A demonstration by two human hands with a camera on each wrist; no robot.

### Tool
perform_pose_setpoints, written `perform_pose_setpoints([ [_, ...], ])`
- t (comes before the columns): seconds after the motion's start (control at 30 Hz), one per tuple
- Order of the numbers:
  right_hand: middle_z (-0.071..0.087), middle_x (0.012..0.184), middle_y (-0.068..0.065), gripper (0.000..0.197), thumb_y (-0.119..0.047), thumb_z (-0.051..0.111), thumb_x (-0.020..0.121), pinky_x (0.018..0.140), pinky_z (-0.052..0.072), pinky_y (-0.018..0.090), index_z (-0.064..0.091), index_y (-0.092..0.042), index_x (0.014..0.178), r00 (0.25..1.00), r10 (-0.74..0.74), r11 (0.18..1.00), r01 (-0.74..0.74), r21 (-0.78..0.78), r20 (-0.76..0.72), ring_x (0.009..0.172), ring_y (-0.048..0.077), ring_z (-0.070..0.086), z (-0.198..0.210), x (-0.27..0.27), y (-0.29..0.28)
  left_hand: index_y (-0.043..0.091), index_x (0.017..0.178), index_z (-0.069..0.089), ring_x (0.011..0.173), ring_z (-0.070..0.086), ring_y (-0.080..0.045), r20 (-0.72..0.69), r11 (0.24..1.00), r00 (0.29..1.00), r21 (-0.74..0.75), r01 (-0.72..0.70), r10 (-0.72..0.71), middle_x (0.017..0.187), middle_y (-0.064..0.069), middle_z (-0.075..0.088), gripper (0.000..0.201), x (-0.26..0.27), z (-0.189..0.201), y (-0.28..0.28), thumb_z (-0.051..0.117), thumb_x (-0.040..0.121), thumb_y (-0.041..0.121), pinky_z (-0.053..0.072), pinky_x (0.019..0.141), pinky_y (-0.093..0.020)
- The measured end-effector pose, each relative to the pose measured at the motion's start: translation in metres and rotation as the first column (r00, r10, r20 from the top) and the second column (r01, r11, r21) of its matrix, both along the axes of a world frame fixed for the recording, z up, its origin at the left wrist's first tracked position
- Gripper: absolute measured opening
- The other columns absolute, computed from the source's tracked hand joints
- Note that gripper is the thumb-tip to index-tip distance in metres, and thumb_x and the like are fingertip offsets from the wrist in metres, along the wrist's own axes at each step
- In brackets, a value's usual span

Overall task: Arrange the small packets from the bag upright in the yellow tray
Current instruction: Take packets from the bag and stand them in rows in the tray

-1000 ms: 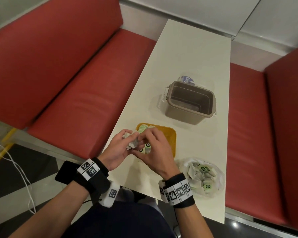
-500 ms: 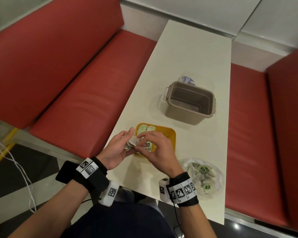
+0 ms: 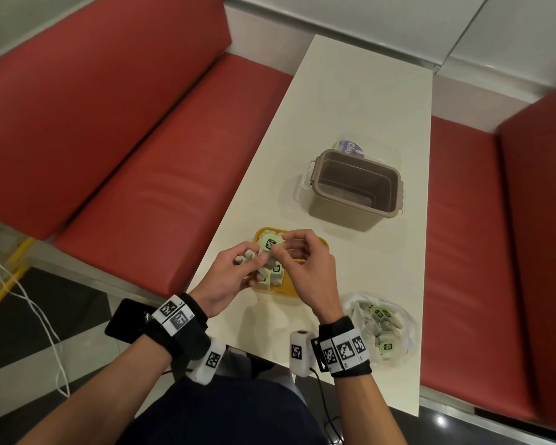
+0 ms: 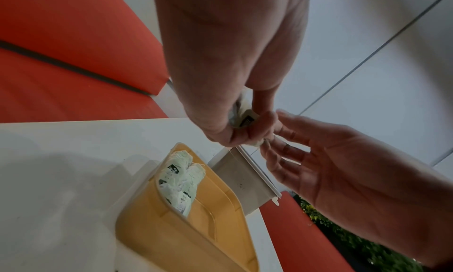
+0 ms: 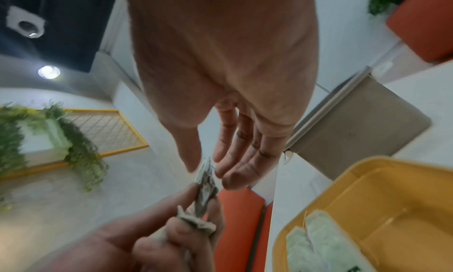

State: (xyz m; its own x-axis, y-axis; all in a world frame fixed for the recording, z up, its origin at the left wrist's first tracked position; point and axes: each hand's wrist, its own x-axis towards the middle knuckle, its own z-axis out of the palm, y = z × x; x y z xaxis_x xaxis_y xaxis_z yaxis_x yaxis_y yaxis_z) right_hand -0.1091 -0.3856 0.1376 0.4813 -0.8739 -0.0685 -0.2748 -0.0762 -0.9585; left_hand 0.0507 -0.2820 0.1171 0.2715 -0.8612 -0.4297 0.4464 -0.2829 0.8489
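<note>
The left hand [image 3: 228,277] is curled round a small bunch of packets [image 5: 204,196], holding them just above the near left corner of the yellow tray [image 3: 315,244]. The right hand [image 3: 305,268] meets it over the tray, thumb and forefinger pinching the top edge of a packet in that bunch, the other fingers [image 4: 289,166] loosely spread. Inside the yellow tray, a short row of green-and-white packets [image 4: 181,181] stands on edge against its left wall; the rest of its floor is bare. To the right of the tray and nearer the person, the clear bag [image 3: 379,326] lies open on the worktop [image 3: 350,91] with more packets heaped in it. Beyond the tray stands an open taupe bin [image 3: 353,191], with a white and blue item just behind it
</note>
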Motion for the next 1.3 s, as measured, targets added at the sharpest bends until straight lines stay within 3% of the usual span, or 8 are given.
perform_pose_setpoints([
  [0.13, 0.079, 0.097, -0.009, 0.017, -0.025, 0.087, 0.092, 0.085, 0.064, 0.033, 0.074, -0.023, 0.102, 0.998, 0.045, 0.999, -0.045, -0.004, -0.042, 0.091, 0.011, 0.077, -0.009, -0.001, 0.001, -0.004, 0.121, 0.066, 0.073, 0.062, -0.019, 0.031, 1.0, 0.999, -0.006, -0.013, 0.014, 0.101, -0.016, 0.074, 0.03, -0.001, -0.002, -0.002, 0.072, 0.103, 0.018, 0.054, 0.066, -0.026],
  [0.43, 0.076, 0.086, -0.006, 0.026, -0.016, 0.086, 0.092, 0.065, 0.047, 0.007, 0.066, -0.022, 0.108, 0.944, -0.099, 0.994, 0.106, 0.006, -0.314, 0.078, 0.005, 0.07, -0.06, -0.021, -0.024, -0.003, 0.122, 0.065, 0.077, 0.065, -0.023, 0.038, 0.981, 0.993, 0.151, -0.119, 0.114, 0.094, -0.019, 0.07, 0.028, 0.017, -0.028, 0.018, 0.076, 0.097, 0.003, 0.058, 0.068, -0.028],
  [0.57, 0.074, 0.086, -0.005, 0.026, -0.013, 0.082, 0.092, 0.073, 0.054, 0.025, 0.062, -0.023, 0.103, 0.874, -0.006, 0.998, 0.035, 0.051, -0.485, 0.082, 0.01, 0.069, -0.09, -0.015, -0.025, -0.006, 0.123, 0.066, 0.085, 0.072, -0.027, 0.04, 0.976, 0.99, 0.165, -0.141, 0.136, 0.097, -0.02, 0.068, 0.03, 0.021, -0.037, 0.028, 0.077, 0.096, 0.001, 0.064, 0.084, -0.031],
  [0.77, 0.075, 0.092, -0.001, 0.027, -0.014, 0.079, 0.093, 0.083, 0.065, 0.045, 0.058, -0.029, 0.1, 0.791, 0.052, 0.998, -0.029, 0.047, -0.609, 0.087, 0.018, 0.074, -0.123, 0.004, -0.021, -0.007, 0.12, 0.067, 0.099, 0.073, -0.036, 0.004, 0.981, 0.987, 0.106, -0.16, 0.16, 0.101, -0.023, 0.069, 0.03, 0.021, -0.038, 0.036, 0.079, 0.093, 0.001, 0.063, 0.091, -0.033],
  [0.93, 0.072, 0.098, 0.003, 0.029, -0.011, 0.079, 0.092, 0.084, 0.064, 0.047, 0.056, -0.023, 0.104, 0.748, 0.058, 0.998, -0.049, 0.032, -0.661, 0.093, 0.025, 0.071, -0.126, 0.012, -0.018, 0.0, 0.118, 0.071, 0.098, 0.069, -0.021, 0.021, 0.992, 0.995, 0.084, -0.099, 0.097, 0.103, -0.013, 0.07, 0.043, 0.02, -0.033, 0.037, 0.092, 0.081, 0.006, 0.059, 0.097, -0.034],
  [1.03, 0.07, 0.105, 0.007, 0.034, -0.01, 0.081, 0.092, 0.083, 0.062, 0.042, 0.054, -0.018, 0.11, 0.739, 0.078, 0.997, -0.054, 0.056, -0.669, 0.099, 0.027, 0.069, -0.122, 0.013, -0.016, -0.005, 0.122, 0.067, 0.108, 0.074, -0.026, -0.009, 0.996, 0.997, 0.056, -0.071, 0.072, 0.111, -0.02, 0.075, 0.053, 0.018, -0.028, 0.037, 0.091, 0.076, 0.002, 0.058, 0.1, -0.034],
  [1.2, 0.068, 0.107, 0.003, 0.038, -0.024, 0.082, 0.092, 0.078, 0.06, 0.043, 0.05, -0.021, 0.112, 0.725, 0.036, 0.997, -0.076, -0.027, -0.688, 0.095, 0.028, 0.069, -0.101, 0.009, -0.012, -0.011, 0.122, 0.06, 0.11, 0.074, -0.038, -0.097, 0.994, 0.99, 0.019, -0.103, 0.105, 0.117, -0.039, 0.07, 0.028, 0.016, -0.023, 0.032, 0.071, 0.098, -0.003, 0.061, 0.103, -0.04],
  [1.3, 0.07, 0.098, -0.007, 0.025, -0.032, 0.078, 0.096, 0.076, 0.06, 0.041, 0.056, -0.026, 0.105, 0.834, -0.017, 0.989, -0.068, -0.133, -0.551, 0.089, 0.019, 0.071, -0.078, 0.009, -0.014, -0.007, 0.118, 0.064, 0.105, 0.075, -0.032, -0.09, 0.995, 0.991, 0.023, -0.099, 0.1, 0.114, -0.035, 0.073, 0.022, 0.014, -0.02, 0.028, 0.07, 0.102, 0.007, 0.062, 0.097, -0.036],
])
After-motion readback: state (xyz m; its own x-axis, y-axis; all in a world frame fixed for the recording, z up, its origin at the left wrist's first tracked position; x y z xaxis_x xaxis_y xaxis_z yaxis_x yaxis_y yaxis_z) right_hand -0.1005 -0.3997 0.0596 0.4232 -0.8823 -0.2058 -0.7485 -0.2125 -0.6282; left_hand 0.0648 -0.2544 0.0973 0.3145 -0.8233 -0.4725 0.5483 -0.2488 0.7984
